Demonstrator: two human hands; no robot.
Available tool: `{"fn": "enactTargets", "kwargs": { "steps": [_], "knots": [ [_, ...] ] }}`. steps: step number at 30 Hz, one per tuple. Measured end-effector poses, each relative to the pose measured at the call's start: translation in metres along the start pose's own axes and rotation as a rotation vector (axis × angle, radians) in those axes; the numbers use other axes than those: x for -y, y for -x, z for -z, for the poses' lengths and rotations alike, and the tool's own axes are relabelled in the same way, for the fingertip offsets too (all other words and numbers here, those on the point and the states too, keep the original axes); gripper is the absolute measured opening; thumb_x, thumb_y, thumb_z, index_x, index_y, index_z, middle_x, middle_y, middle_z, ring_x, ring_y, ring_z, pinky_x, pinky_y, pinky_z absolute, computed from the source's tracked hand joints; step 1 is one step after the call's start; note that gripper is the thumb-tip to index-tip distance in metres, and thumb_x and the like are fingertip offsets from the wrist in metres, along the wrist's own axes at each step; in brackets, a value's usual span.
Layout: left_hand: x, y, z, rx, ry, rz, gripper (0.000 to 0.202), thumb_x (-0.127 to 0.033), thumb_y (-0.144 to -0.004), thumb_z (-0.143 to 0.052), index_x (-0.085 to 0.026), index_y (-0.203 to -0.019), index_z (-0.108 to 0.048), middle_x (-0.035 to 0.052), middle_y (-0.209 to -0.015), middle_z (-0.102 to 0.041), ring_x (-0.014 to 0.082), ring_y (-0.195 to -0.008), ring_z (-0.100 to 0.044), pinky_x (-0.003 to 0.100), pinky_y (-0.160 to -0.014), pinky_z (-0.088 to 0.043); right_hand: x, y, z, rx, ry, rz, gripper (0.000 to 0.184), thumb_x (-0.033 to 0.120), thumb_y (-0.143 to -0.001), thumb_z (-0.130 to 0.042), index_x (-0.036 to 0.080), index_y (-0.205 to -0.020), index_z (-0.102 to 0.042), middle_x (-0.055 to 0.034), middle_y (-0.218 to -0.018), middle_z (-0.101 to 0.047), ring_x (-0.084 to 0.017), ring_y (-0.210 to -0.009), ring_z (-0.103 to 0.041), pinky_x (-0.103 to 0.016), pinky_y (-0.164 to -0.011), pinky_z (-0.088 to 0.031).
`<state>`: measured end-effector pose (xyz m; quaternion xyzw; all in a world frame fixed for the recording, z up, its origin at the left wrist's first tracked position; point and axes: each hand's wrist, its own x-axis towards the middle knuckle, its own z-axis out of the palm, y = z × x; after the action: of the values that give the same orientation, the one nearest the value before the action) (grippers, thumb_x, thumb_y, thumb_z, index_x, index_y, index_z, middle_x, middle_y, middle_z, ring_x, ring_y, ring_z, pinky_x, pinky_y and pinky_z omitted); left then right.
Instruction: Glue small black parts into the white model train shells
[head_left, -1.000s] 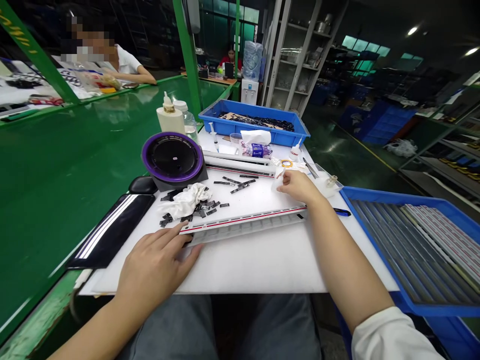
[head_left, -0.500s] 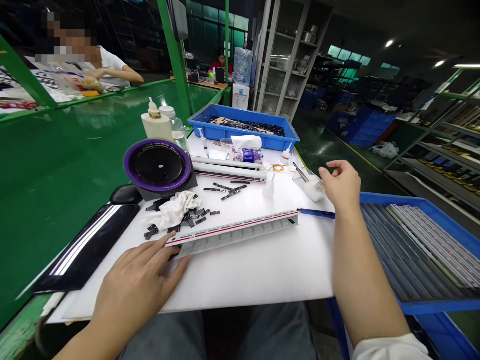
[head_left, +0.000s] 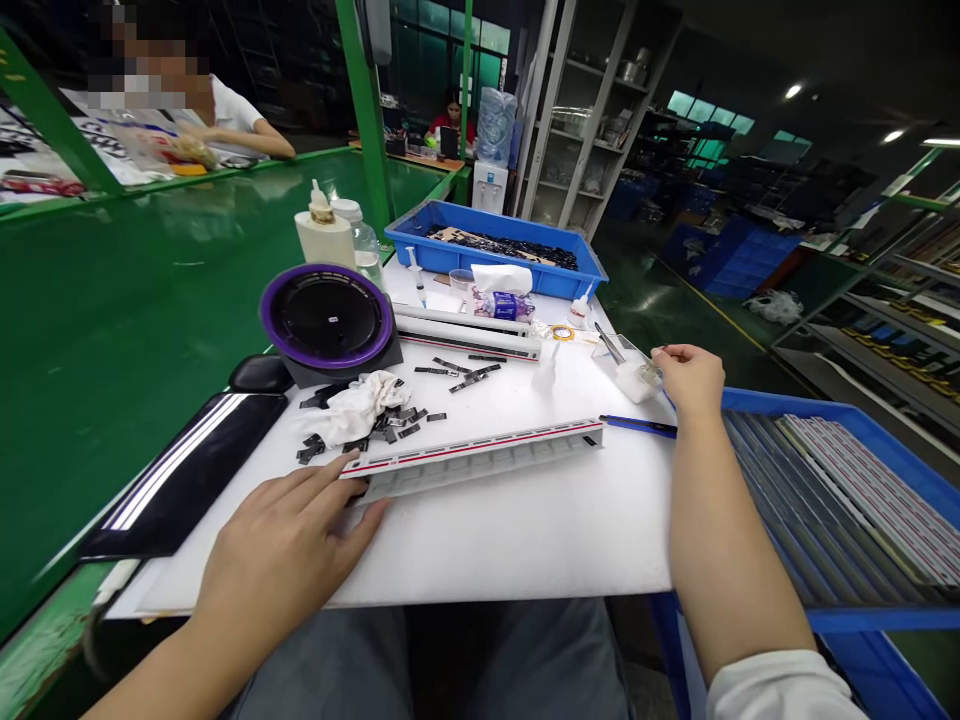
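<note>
Left hand: spread, fingertips touching the left end of the white ribbed strip, which lies slantwise across the center of the white worktop. Right hand: fingers curled, thumb and forefinger close together, at the right edge, just beside a clear tray; any held item cannot be determined.

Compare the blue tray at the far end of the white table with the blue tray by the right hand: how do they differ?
The far blue tray holds a heap of small black pieces, while the nearer blue tray holds long grey and red-and-white strips. The far tray sits on the white table; the nearer one stands beyond its right edge, beside the right hand. Both are shallow, open blue trays.
</note>
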<state>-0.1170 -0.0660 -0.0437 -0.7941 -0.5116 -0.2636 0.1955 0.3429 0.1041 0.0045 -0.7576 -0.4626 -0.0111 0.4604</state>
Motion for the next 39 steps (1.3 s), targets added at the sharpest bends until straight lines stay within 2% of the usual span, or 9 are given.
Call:
{"fn": "enactTargets", "kwargs": {
  "steps": [9, 12, 14, 15, 18, 20, 24, 28, 39],
  "knots": [
    [0.000, 0.000, -0.001, -0.005, -0.004, 0.010, 0.018, -0.036, -0.088, -0.063, -0.018, -0.089, -0.064, 0.0121, -0.104, -0.074, 0.0319, -0.093, -0.069, 0.047, -0.084, -0.054, 0.000, 0.005, 0.005, -0.159, -0.068, 0.011, 0.018, 0.031, -0.067, -0.069, 0.016, -0.077, -0.074, -0.0047, -0.068, -0.068, -0.025, -0.072, -0.063, -0.040, -0.081, -0.049],
    [-0.001, 0.001, -0.001, 0.006, 0.004, 0.024, 0.018, -0.036, -0.089, -0.063, -0.018, -0.087, -0.065, 0.0117, -0.103, -0.074, 0.0302, -0.093, -0.069, 0.045, -0.084, -0.054, 0.029, 0.021, 0.023, -0.437, -0.284, -0.004, 0.016, 0.031, -0.075, -0.063, 0.018, -0.080, -0.070, -0.0021, -0.069, -0.062, -0.021, -0.066, -0.057, -0.038, -0.068, -0.049],
    [-0.003, 0.000, 0.000, 0.013, 0.003, 0.037, 0.019, -0.036, -0.089, -0.062, -0.017, -0.085, -0.066, 0.0113, -0.103, -0.074, 0.0293, -0.093, -0.069, 0.045, -0.084, -0.054, 0.062, 0.049, 0.033, -0.507, -0.616, -0.050, 0.009, 0.030, -0.077, -0.061, 0.021, -0.078, -0.064, 0.0020, -0.062, -0.053, -0.015, -0.052, -0.044, -0.032, -0.049, -0.039],
    [-0.004, 0.000, 0.001, 0.018, 0.002, 0.045, 0.020, -0.036, -0.089, -0.061, -0.017, -0.084, -0.066, 0.0111, -0.103, -0.074, 0.0290, -0.093, -0.069, 0.044, -0.083, -0.054, 0.080, 0.070, 0.036, -0.471, -0.831, -0.068, 0.007, 0.028, -0.075, -0.065, 0.023, -0.075, -0.061, 0.0049, -0.056, -0.046, -0.012, -0.046, -0.035, -0.029, -0.043, -0.030],
    [-0.006, -0.002, 0.003, 0.031, 0.006, 0.071, 0.023, -0.038, -0.090, -0.060, -0.017, -0.081, -0.066, 0.0107, -0.102, -0.075, 0.0284, -0.091, -0.069, 0.044, -0.081, -0.054, 0.131, 0.153, 0.033, -0.039, -1.140, -0.093, 0.017, 0.029, -0.075, -0.071, 0.023, -0.070, -0.057, 0.0066, -0.055, -0.041, -0.009, -0.044, -0.030, -0.024, -0.040, -0.024],
    [-0.008, -0.002, 0.004, 0.040, 0.010, 0.084, 0.024, -0.038, -0.090, -0.059, -0.017, -0.081, -0.066, 0.0112, -0.103, -0.074, 0.0282, -0.090, -0.069, 0.044, -0.080, -0.054, 0.154, 0.212, 0.023, 0.236, -1.143, -0.080, 0.021, 0.033, -0.078, -0.072, 0.022, -0.069, -0.057, 0.0058, -0.057, -0.042, -0.008, -0.047, -0.034, -0.025, -0.044, -0.031],
    [-0.010, -0.001, 0.006, 0.069, 0.032, 0.113, 0.023, -0.038, -0.090, -0.058, -0.017, -0.085, -0.068, 0.0110, -0.106, -0.074, 0.0281, -0.093, -0.068, 0.044, -0.082, -0.054, 0.170, 0.290, 0.001, 0.399, -1.029, 0.097, 0.015, 0.030, -0.083, -0.069, 0.023, -0.072, -0.062, 0.0006, -0.069, -0.055, -0.013, -0.059, -0.047, -0.030, -0.054, -0.041],
    [-0.011, 0.001, 0.006, 0.087, 0.053, 0.139, 0.024, -0.037, -0.090, -0.058, -0.016, -0.084, -0.068, 0.0116, -0.107, -0.073, 0.0288, -0.093, -0.068, 0.045, -0.081, -0.053, 0.166, 0.311, -0.010, 0.400, -0.916, 0.212, 0.006, 0.029, -0.085, -0.067, 0.026, -0.081, -0.070, -0.0019, -0.074, -0.061, -0.017, -0.062, -0.050, -0.033, -0.056, -0.042],
    [-0.011, 0.004, 0.004, 0.082, 0.069, 0.144, 0.023, -0.035, -0.090, -0.057, -0.015, -0.087, -0.068, 0.0127, -0.110, -0.072, 0.0298, -0.095, -0.067, 0.047, -0.081, -0.053, 0.171, 0.313, -0.016, 0.466, -0.852, 0.253, 0.006, 0.026, -0.085, -0.067, 0.025, -0.080, -0.070, -0.0022, -0.077, -0.065, -0.018, -0.068, -0.055, -0.034, -0.061, -0.045]
  ]
}}
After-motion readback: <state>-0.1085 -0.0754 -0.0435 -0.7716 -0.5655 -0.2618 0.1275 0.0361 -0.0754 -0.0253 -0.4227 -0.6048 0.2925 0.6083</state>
